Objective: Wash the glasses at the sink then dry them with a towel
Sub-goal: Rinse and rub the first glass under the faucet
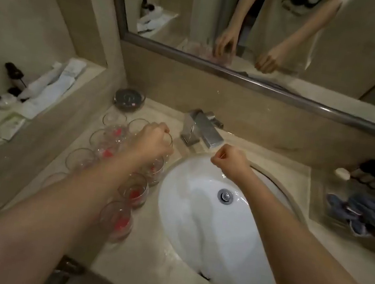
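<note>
Left of the white oval sink (192,235), the left hand (151,142) closes its grip around a clear glass's (157,166) rim; the right hand (229,161) hovers fisted and empty above the sink.

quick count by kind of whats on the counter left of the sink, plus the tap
glasses: 9, roughly, since the ones at the back overlap
dark dish: 1
tap: 1
total: 11
</note>
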Demonstrator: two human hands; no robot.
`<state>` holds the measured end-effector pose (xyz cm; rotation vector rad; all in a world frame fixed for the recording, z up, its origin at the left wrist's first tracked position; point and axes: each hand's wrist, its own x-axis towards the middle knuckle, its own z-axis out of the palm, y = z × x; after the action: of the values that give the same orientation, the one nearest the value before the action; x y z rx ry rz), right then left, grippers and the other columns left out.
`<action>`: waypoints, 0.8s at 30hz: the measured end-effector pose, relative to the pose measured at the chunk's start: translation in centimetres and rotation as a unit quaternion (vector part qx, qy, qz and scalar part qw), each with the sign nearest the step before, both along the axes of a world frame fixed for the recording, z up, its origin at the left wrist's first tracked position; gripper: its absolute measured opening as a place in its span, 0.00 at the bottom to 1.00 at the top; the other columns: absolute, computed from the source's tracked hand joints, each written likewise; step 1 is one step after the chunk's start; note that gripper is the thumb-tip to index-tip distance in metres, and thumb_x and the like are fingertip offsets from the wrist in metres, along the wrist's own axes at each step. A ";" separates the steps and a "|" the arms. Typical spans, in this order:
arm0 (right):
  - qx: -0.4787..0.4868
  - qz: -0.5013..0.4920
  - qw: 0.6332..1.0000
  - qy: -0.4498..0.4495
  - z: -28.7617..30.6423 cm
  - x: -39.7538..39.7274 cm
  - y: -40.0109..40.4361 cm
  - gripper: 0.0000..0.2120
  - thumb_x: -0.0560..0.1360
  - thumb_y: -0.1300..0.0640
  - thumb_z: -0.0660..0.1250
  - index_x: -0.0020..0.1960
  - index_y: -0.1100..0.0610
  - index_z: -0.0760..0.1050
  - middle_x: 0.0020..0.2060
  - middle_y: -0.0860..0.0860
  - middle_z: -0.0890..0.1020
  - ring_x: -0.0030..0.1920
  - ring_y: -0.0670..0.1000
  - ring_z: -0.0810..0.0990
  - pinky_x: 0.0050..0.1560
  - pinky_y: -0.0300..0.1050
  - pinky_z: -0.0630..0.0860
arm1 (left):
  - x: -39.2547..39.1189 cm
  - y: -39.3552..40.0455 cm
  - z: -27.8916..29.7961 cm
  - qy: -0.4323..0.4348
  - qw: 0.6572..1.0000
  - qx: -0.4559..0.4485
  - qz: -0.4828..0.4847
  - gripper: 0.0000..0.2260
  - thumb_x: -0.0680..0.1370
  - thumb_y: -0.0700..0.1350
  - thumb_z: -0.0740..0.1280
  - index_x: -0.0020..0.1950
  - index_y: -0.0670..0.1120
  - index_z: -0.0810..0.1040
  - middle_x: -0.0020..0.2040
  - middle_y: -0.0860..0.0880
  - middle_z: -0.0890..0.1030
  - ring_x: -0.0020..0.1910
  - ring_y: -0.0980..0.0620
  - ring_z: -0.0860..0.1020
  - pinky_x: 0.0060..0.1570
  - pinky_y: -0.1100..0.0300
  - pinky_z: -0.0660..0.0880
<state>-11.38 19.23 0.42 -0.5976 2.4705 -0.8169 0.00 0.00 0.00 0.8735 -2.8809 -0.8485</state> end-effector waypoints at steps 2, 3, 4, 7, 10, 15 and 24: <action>0.010 -0.018 1.000 0.024 -0.6 -1.1 -0.6 0.07 0.73 0.60 0.66 0.38 0.54 0.71 0.39 0.55 0.79 0.37 0.55 0.77 0.39 0.48 0.75 | -0.7 -0.7 -0.4 -0.010 0.999 -0.034 0.000 0.26 0.72 0.47 0.72 0.68 0.43 0.71 0.65 0.42 0.73 0.65 0.43 0.70 0.59 0.50 0.71; 0.020 -0.027 0.999 0.036 -1.0 -1.7 -0.7 0.05 0.74 0.60 0.66 0.39 0.55 0.72 0.41 0.55 0.79 0.40 0.56 0.77 0.39 0.46 0.73 | -1.1 -1.0 -0.9 -0.027 0.998 -0.055 -0.004 0.26 0.73 0.48 0.72 0.69 0.43 0.70 0.65 0.42 0.72 0.65 0.43 0.69 0.60 0.49 0.71; 0.027 -0.039 0.998 0.040 -1.3 -2.3 -0.7 0.04 0.74 0.60 0.66 0.41 0.55 0.73 0.42 0.55 0.79 0.42 0.56 0.77 0.40 0.44 0.70 | -1.4 -1.2 -1.0 -0.049 0.996 -0.079 -0.018 0.27 0.73 0.49 0.71 0.69 0.43 0.69 0.66 0.43 0.71 0.66 0.43 0.68 0.59 0.49 0.71; 0.040 -0.062 0.996 0.053 -2.0 -4.0 -0.9 0.02 0.74 0.61 0.64 0.43 0.56 0.73 0.43 0.55 0.79 0.44 0.55 0.76 0.41 0.43 0.66 | -2.7 -1.9 -1.8 -0.117 0.978 -0.160 -0.069 0.29 0.74 0.53 0.68 0.71 0.44 0.65 0.66 0.43 0.70 0.66 0.43 0.68 0.59 0.49 0.69; 0.052 -0.059 0.996 0.047 -2.4 -5.9 -1.3 0.04 0.75 0.61 0.63 0.46 0.58 0.77 0.46 0.57 0.81 0.47 0.58 0.77 0.42 0.43 0.66 | -3.5 -2.6 -2.2 -0.165 0.966 -0.177 -0.093 0.29 0.73 0.56 0.68 0.69 0.44 0.66 0.64 0.42 0.72 0.64 0.42 0.70 0.61 0.49 0.67; 0.019 -0.079 0.996 0.031 -3.3 -8.3 -2.4 0.11 0.77 0.60 0.63 0.57 0.59 0.79 0.49 0.58 0.82 0.43 0.55 0.76 0.42 0.44 0.70 | -4.4 -3.3 -3.0 -0.188 0.954 -0.197 -0.128 0.27 0.69 0.59 0.71 0.59 0.42 0.71 0.55 0.43 0.79 0.56 0.42 0.76 0.58 0.52 0.67; -0.127 -0.126 0.984 0.006 -5.1 -9.1 -4.5 0.14 0.77 0.57 0.68 0.62 0.59 0.78 0.44 0.52 0.80 0.44 0.53 0.77 0.51 0.53 0.77 | -5.0 -3.1 -2.3 -0.181 0.946 -0.212 -0.164 0.31 0.67 0.58 0.75 0.64 0.44 0.71 0.56 0.45 0.79 0.55 0.43 0.77 0.52 0.53 0.70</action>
<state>-20.47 14.71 -4.68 -0.3773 2.5051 -1.2438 -4.99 -3.11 -2.34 0.5588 -3.3863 -0.0420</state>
